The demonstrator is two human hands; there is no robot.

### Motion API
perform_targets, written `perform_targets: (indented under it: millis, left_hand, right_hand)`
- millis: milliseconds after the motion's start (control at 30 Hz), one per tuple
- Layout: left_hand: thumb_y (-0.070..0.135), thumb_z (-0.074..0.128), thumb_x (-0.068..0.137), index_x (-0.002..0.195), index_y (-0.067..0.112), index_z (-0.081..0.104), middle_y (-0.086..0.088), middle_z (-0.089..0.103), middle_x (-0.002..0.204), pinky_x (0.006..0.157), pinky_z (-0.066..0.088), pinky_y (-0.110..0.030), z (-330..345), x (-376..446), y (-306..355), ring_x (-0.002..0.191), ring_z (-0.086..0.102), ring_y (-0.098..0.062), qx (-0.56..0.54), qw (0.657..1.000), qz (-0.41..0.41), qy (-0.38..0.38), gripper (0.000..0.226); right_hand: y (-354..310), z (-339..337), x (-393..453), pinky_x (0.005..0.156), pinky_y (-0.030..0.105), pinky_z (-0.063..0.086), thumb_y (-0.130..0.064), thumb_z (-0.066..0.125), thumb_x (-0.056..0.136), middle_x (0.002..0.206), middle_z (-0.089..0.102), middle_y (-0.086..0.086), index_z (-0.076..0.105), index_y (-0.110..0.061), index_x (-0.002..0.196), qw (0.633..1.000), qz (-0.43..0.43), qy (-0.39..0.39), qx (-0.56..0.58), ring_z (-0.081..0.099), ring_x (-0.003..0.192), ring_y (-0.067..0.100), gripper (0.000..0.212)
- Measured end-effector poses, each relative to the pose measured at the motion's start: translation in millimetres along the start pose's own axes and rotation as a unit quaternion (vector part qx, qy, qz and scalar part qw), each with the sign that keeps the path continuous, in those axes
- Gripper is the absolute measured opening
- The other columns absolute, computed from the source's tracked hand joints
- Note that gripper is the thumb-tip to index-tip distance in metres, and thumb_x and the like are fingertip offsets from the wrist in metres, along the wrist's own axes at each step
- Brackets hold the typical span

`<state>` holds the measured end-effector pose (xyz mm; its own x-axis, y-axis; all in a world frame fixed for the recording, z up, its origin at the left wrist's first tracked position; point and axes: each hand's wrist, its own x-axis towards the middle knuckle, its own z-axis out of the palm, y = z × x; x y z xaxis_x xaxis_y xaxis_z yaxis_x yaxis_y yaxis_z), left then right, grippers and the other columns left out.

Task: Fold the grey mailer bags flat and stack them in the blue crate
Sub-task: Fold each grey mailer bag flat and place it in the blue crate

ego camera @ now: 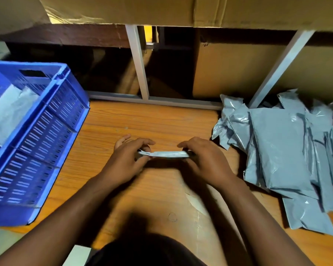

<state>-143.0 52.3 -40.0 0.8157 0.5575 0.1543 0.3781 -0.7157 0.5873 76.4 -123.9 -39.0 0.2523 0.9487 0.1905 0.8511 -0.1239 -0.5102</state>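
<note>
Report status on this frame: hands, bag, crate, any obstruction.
Left hand and right hand pinch opposite ends of folded grey plastic mailer bag above wooden table. Blue slotted plastic crate left, already holding grey bags. Path looks unobstructed.

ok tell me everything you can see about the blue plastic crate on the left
The blue plastic crate stands upright on the left edge of the wooden table, partly cut off by the frame. Its walls look like rigid moulded plastic, pierced by rows of short slots, with a rectangular handle cut-out in the far wall and a thick rim. Inside lie crumpled grey mailer bags. Neither hand touches it.
</note>
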Motion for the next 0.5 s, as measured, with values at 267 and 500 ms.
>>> perform_targets:
  millis: [267,500]
  left_hand:
    - [0.034,0.055,0.085,0.111,0.030,0.073,0.006,0.066,0.132,0.119,0.027,-0.044,57.9,-59.5,-34.8,0.123,0.062,-0.017,0.135,0.988,0.035,-0.068,0.032]
    - [0.030,0.042,0.101,0.139,0.011,0.061,-0.005,0.048,0.156,0.124,0.026,-0.043,80.4,-46.5,-11.9,0.148,0.039,-0.018,0.104,0.994,0.002,0.017,0.047]
  right_hand:
    - [11.2,51.4,-56.2,0.123,0.053,0.018,-0.052,0.059,0.095,0.160,0.043,-0.011,0.062,-0.037,0.129,0.991,0.026,-0.117,-0.054,0.027,0.155,0.022,0.038]
    - [6.7,63.6,-28.5,0.120,0.051,0.028,-0.024,0.055,0.100,0.149,0.057,-0.006,0.066,-0.027,0.131,0.998,0.036,-0.016,-0.049,0.043,0.144,0.025,0.033]
